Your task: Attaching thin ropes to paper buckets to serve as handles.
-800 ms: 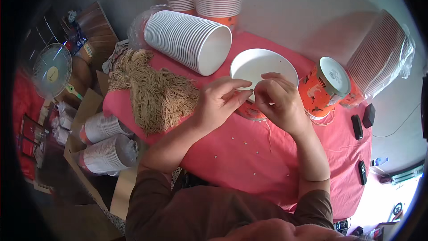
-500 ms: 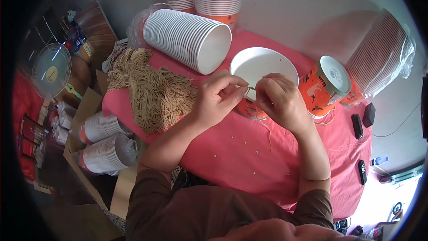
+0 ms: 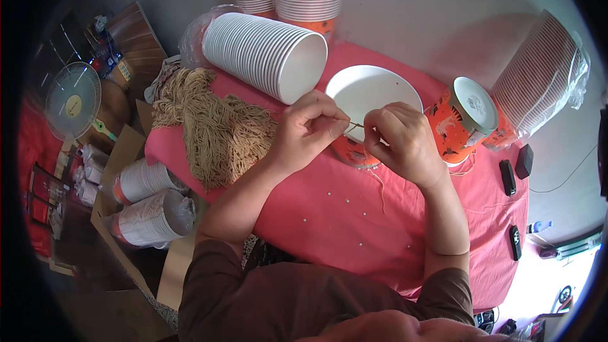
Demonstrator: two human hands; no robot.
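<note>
Both my hands are raised over the near rim of an open paper bucket (image 3: 358, 155), white inside and orange outside. My left hand (image 3: 309, 132) pinches one end of a short stretch of tan cord (image 3: 356, 125) between thumb and forefinger. The other end is pinched by my right hand (image 3: 405, 142), its fingers curled inward. A thin loose strand (image 3: 382, 193) trails down from below the bucket onto the cloth. To the left lies a large heap of tan cords (image 3: 221, 133). An upside-down orange bucket (image 3: 453, 120) stands to the right, with cord around its lower edge.
A nested stack of white buckets (image 3: 259, 54) lies behind the cord heap. More wrapped stacks (image 3: 538, 79) stand at the back and far right. Small black objects (image 3: 508, 177) lie near the right edge of the red tablecloth (image 3: 329, 234). A cardboard box (image 3: 120, 250) with bucket stacks sits left.
My hands have drawn slightly apart, and more cord shows stretched between them. The left hand has shifted a little left. The buckets and cord heap stay in place.
</note>
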